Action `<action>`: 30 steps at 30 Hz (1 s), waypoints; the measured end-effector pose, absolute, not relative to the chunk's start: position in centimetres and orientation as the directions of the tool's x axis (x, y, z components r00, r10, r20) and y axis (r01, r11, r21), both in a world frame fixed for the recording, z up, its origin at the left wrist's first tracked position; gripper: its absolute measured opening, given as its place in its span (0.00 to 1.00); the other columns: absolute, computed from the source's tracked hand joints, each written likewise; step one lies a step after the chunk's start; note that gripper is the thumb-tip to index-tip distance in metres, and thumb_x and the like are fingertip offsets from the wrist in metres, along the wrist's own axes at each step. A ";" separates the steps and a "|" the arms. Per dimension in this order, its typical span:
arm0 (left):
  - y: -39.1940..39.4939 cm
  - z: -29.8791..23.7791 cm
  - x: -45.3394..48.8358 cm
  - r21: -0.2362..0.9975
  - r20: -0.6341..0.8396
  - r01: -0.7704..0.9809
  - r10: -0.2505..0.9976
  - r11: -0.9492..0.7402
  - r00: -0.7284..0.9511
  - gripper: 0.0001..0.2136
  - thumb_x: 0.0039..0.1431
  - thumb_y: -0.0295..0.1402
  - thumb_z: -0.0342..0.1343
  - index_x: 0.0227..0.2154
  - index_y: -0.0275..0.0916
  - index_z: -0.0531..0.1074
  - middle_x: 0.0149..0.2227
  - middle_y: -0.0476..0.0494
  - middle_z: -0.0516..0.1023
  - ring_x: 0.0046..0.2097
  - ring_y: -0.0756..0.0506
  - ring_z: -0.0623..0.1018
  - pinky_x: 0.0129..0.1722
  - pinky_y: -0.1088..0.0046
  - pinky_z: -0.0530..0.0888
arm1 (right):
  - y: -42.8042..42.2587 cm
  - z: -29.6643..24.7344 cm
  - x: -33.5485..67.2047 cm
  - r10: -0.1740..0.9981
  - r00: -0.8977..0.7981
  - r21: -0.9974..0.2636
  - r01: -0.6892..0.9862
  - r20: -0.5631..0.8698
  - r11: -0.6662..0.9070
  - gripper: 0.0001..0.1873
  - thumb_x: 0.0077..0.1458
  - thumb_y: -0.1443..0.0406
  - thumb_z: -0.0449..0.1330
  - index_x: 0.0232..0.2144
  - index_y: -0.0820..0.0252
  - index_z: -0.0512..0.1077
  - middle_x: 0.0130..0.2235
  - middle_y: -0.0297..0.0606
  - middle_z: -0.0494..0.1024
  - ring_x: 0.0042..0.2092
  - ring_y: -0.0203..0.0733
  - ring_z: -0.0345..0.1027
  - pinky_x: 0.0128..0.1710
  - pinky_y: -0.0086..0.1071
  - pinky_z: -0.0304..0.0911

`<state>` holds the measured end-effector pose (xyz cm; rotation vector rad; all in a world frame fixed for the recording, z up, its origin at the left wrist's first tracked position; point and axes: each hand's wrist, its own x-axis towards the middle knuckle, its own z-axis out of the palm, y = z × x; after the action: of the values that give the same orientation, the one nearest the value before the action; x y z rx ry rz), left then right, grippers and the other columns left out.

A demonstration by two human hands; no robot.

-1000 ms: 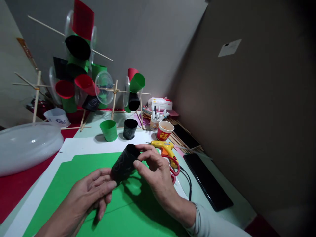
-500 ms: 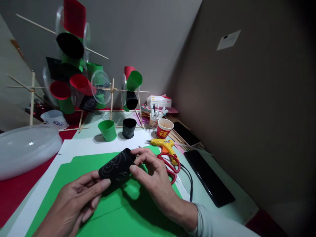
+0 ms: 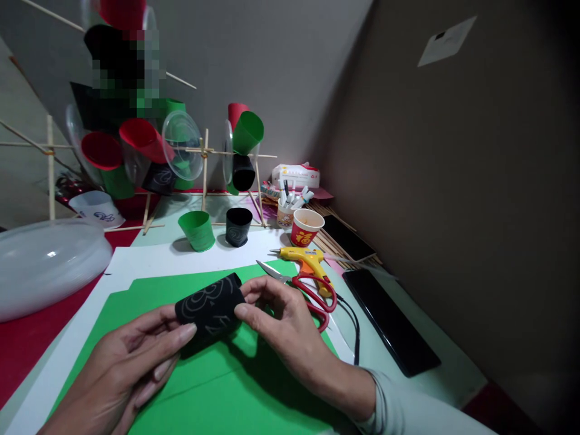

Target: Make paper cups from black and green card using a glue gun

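Note:
A black paper sleeve, rolled like a cup wall and printed with grey swirls, is held tilted above green paper sheets. My left hand grips its left end, thumb on the near side. At the right end, my right hand pinches the rim between thumb and fingers; some fingertips are hidden behind or inside it. Close to the right hand lie red-handled scissors and a yellow glue gun. Behind the sleeve stand a green paper cup and a black paper cup.
A wooden-stick frame carries red, green and black cups with clear lids at the back left. Stacked plastic lids stand left. To the right are a red-and-white paper cup, a marker holder, and black slabs.
The black sleeve has turned slightly in my fingers, showing more of its printed pattern. My right thumb and fingers have closed nearer its rim. The camera view has shifted a little.

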<state>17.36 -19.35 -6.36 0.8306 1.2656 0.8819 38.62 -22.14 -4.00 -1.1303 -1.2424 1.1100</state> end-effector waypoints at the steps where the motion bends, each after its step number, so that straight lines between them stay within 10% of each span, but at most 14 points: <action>1: -19.3 -6.3 17.4 0.896 -0.428 -0.096 0.901 0.433 0.068 0.27 0.33 0.38 0.79 0.40 0.46 0.80 0.23 0.57 0.67 0.22 0.54 0.62 0.16 0.81 0.58 | -22.2 -4.0 38.6 0.994 0.024 -0.994 -0.006 0.107 0.107 0.10 0.54 0.61 0.69 0.37 0.60 0.76 0.37 0.34 0.77 0.42 0.40 0.72 0.46 0.33 0.68; 15: -19.9 -6.0 17.6 0.904 -0.416 -0.127 0.909 0.409 -0.034 0.33 0.22 0.47 0.82 0.38 0.49 0.79 0.30 0.54 0.77 0.21 0.55 0.66 0.14 0.81 0.61 | -22.2 -3.7 38.7 0.995 0.020 -0.994 0.038 0.101 0.100 0.07 0.54 0.62 0.67 0.33 0.59 0.75 0.34 0.33 0.76 0.39 0.40 0.70 0.43 0.32 0.66; 30: -20.8 -5.9 17.8 0.993 -0.115 0.019 0.993 0.115 0.008 0.26 0.38 0.48 0.76 0.41 0.41 0.82 0.19 0.55 0.73 0.15 0.52 0.68 0.11 0.78 0.65 | -21.7 -3.8 39.2 0.999 0.049 -0.998 -0.056 -0.025 -0.022 0.15 0.50 0.56 0.72 0.28 0.60 0.75 0.28 0.30 0.70 0.31 0.35 0.58 0.33 0.30 0.53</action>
<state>17.80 -20.80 -5.86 1.1417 1.2689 1.1087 39.22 -21.70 -3.82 -1.2083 -1.1212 1.2153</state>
